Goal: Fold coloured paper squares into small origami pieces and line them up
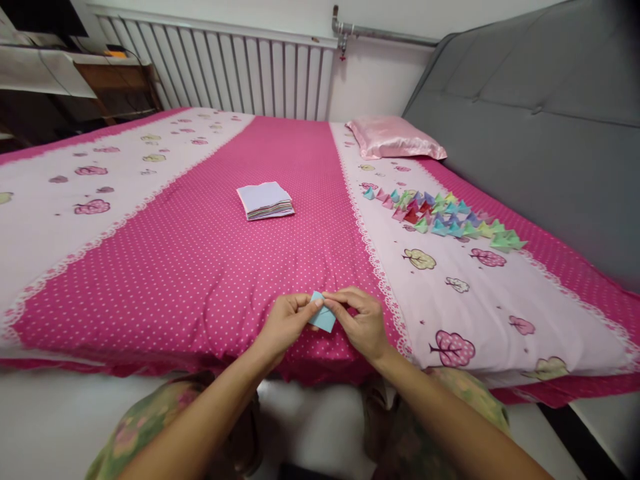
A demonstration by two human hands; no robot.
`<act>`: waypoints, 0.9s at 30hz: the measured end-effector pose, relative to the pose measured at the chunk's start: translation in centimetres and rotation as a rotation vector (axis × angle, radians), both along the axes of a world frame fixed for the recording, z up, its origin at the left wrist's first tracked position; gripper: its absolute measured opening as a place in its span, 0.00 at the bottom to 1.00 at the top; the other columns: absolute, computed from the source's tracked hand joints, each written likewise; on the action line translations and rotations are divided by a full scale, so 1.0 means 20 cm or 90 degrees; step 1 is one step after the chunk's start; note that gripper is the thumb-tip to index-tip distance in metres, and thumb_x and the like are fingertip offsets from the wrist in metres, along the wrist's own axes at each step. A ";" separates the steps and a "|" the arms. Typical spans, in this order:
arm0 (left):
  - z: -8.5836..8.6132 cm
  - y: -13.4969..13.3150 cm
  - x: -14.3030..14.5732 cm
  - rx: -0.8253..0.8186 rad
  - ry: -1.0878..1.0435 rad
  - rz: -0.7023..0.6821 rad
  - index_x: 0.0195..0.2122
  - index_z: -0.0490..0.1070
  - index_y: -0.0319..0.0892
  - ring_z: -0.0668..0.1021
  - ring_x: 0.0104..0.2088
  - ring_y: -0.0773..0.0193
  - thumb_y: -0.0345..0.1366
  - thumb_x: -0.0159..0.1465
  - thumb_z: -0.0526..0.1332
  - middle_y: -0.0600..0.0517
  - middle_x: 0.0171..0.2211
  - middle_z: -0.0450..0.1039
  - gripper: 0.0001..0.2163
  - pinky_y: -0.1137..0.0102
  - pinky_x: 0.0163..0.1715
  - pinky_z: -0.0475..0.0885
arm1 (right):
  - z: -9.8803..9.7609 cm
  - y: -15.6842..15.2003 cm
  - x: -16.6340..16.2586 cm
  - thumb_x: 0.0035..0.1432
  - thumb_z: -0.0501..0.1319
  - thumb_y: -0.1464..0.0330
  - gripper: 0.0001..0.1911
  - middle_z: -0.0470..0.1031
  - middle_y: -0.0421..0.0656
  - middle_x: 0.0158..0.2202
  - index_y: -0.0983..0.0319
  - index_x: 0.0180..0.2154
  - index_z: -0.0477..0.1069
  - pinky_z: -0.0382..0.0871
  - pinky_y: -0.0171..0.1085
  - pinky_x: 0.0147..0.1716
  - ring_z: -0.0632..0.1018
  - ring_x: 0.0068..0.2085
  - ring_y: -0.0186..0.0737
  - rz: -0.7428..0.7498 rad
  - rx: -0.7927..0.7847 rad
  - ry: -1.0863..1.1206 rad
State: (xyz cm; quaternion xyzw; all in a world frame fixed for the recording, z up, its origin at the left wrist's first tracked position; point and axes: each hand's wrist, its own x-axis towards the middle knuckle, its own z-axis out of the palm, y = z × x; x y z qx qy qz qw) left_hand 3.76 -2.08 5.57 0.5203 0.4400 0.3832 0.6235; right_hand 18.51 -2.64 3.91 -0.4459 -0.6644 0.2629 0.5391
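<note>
A small light-blue piece of folded paper [324, 320] is held between my two hands, just above the near edge of the bed. My left hand [287, 321] pinches its left side, with the thumb on top. At its upper right side, my right hand [364, 321] grips it between thumb and fingers. Part of the paper is hidden behind the fingertips. Farther back on the pink dotted strip lies a stack of square paper sheets [265, 198]. Several folded paper boats [440, 215] in many colours stand in rows to the right.
The bed [200, 267] has a pink and white patterned cover. A pink pillow [395, 138] lies at the far right, against a grey headboard [540, 120]. Behind the bed are a white radiator [225, 67] and a pipe with a valve [343, 41]. A desk [110, 80] stands at the far left.
</note>
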 end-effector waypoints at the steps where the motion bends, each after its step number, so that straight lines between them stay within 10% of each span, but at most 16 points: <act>1: 0.00 0.00 0.00 0.001 0.002 0.003 0.21 0.70 0.38 0.66 0.20 0.71 0.48 0.54 0.59 0.55 0.18 0.66 0.17 0.75 0.22 0.61 | 0.00 0.00 0.00 0.53 0.61 0.68 0.06 0.76 0.42 0.30 0.56 0.34 0.76 0.69 0.36 0.31 0.75 0.31 0.37 0.006 0.002 -0.002; 27: 0.01 0.00 -0.01 0.053 -0.017 0.111 0.18 0.71 0.39 0.64 0.19 0.72 0.44 0.54 0.60 0.56 0.16 0.63 0.14 0.75 0.22 0.58 | -0.01 0.02 0.00 0.49 0.63 0.64 0.08 0.67 0.36 0.23 0.62 0.26 0.69 0.62 0.31 0.25 0.68 0.24 0.31 0.120 -0.251 0.247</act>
